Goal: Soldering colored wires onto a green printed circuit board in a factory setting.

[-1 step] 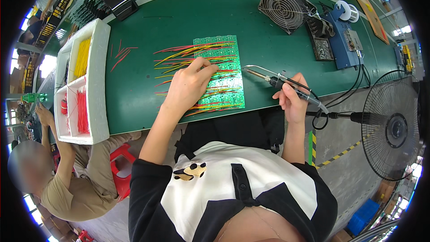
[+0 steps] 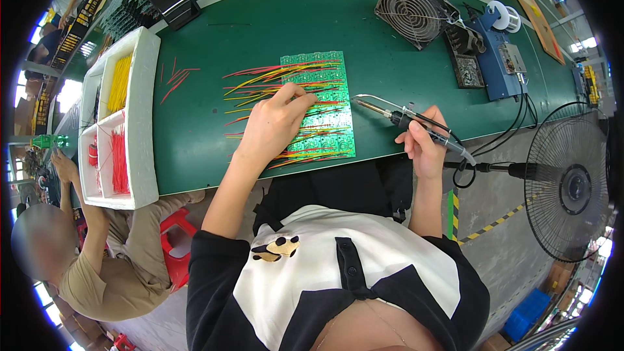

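Green counter, workshop floor beside it.
My left hand presses flat on the wire-studded green board; my right hand pinches the soldering iron.

Electronics assembly workshop, green workbench, circuit board, soldering station

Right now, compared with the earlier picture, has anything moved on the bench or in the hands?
Nothing visibly changed. The left hand rests on the green circuit board among the red and yellow wires, and the right hand holds the soldering iron with its tip beside the board, just as before.
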A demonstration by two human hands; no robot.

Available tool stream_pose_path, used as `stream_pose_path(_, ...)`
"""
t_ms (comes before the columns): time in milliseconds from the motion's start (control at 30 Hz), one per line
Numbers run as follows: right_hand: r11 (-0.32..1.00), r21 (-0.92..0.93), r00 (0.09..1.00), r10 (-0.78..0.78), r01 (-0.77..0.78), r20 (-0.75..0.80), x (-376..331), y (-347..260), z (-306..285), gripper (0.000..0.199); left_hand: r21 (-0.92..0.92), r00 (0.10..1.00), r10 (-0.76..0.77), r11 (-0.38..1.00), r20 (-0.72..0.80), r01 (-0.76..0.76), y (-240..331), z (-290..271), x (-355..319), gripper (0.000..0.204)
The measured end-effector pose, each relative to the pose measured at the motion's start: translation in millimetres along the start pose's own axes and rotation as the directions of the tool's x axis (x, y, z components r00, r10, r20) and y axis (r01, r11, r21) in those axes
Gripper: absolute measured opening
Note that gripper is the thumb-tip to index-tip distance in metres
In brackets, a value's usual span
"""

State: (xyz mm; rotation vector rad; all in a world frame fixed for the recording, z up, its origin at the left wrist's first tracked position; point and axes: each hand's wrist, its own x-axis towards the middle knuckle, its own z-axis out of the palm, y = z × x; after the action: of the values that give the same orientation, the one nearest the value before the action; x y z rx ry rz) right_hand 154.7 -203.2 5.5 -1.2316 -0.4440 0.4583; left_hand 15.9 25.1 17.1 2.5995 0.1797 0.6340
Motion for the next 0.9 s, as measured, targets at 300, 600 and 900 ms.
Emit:
stream_pose_path(300, 1.0, 0.008, 1.0, 0.001, -0.001, -0.025, 0.1, -0.6, 1.1, 0.02, -0.006, 1.0, -0.009, 1.0, -0.006, 0.009, 0.0, 1.0, -0.6, 0.012)
stream_pose_path(600, 0.999, 0.028, 0.998, -0.038, 0.039, -0.04, -1.0, 1.6, -1.5, 0.021, -0.006, 1.0, -0.005, 1.0, -0.006, 0.005, 1.3, 0.7, -0.6, 0.012)
stream_pose_path(900, 0.994, -0.036, 0.992, -0.105, 0.102, -0.076, -6.1, 1.4, -4.3, 0.018, 0.001, 1.0, 0.005, 1.0, -0.007, -0.005, 2.3, 0.1, -0.2, 0.012)
